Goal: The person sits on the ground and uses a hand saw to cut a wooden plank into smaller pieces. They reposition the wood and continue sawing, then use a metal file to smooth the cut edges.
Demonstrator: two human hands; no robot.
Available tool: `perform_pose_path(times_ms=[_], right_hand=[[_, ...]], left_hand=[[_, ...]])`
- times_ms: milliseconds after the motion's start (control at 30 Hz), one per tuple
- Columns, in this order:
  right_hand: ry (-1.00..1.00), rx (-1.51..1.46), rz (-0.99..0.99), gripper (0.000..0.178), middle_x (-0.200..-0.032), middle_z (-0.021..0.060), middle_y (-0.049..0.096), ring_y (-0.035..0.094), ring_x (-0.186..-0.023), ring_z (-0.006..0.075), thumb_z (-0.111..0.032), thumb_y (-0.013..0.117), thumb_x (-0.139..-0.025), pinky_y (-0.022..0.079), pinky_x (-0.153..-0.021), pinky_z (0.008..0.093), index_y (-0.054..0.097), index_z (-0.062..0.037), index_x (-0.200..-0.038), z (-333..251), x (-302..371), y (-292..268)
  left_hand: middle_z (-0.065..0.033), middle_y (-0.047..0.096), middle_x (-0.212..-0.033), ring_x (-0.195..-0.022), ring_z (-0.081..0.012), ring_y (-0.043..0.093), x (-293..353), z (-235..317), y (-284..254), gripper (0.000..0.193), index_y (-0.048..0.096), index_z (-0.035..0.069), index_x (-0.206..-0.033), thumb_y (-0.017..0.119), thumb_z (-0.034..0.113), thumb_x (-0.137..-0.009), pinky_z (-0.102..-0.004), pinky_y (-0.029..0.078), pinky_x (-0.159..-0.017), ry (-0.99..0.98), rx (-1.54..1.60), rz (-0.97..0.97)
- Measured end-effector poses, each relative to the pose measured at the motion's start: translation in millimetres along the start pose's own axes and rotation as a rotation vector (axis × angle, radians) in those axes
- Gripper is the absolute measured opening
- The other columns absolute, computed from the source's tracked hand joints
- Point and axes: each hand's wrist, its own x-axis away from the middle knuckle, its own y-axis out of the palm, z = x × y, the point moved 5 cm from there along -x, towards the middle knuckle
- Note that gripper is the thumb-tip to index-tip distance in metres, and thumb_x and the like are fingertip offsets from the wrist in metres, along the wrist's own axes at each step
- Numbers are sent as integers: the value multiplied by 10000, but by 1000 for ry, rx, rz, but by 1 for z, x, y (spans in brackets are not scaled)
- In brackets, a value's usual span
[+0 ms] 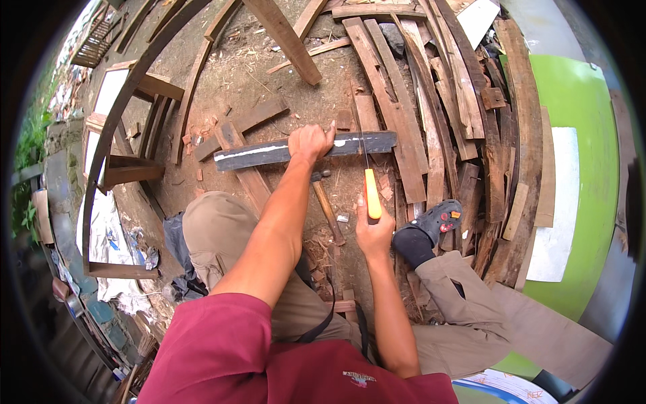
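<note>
A dark-painted wooden plank (259, 155) with a white streak lies across other timber in front of me. My left hand (309, 142) is closed over its middle, pressing it down, with the underside of the fingers hidden. In my right hand (375, 232) is a handsaw (371, 185), held by its yellow handle. Its thin blade points away from me and crosses the plank near the right end. Under the plank run a brown board (250, 183) and another short beam (262, 116). A hammer (327, 205) with a wooden handle lies on the ground between my hands.
Long weathered boards (410, 128) are piled along the right, beside my shoe (437, 222). A curved wooden frame (94, 202) stands at the left. One beam (289, 40) juts in from the top. Green and white sheets (565, 202) lie at far right.
</note>
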Motion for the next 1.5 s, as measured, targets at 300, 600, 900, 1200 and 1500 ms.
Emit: perform_pose_path(times_ms=[300,600,900,1200,1500], right_hand=[[109,140,-75,162,-591,105,573,565,-519,144,-102,694,-935,449,-502,339,668,44,-869,-35,91,-68],[38,140,-59,117,-637,147,630,655,-576,150,-66,678,-908,500,-542,322,701,47,-933,-11,24,-20],[150,55,39,248,-570,49,572,509,-557,102,-121,659,-937,413,-518,332,632,52,-761,-13,-62,1],[-40,280,-33,92,-676,129,669,679,-589,228,3,605,-868,524,-586,363,672,66,-865,-40,94,-84],[11,182,-29,130,-572,104,541,545,-488,172,-55,678,-885,419,-490,347,653,35,-794,-9,37,-28]], left_hand=[[-228,736,-881,-871,-389,729,-1,-10,15,605,784,36,-822,444,511,-978,-463,568,-822,-37,30,-96],[-222,741,-910,-892,-390,730,-20,-18,0,553,781,26,-851,469,472,-948,-459,570,-838,-88,45,-27],[-201,746,-953,-934,-372,727,-23,-5,-2,500,786,51,-911,456,424,-945,-453,572,-854,-73,61,-78],[-207,743,-963,-930,-379,728,-26,-15,2,491,787,56,-924,471,431,-932,-450,572,-864,-87,106,-39],[-189,751,-953,-926,-383,729,-24,-24,5,488,788,58,-905,463,421,-936,-455,574,-846,-79,112,-46]])
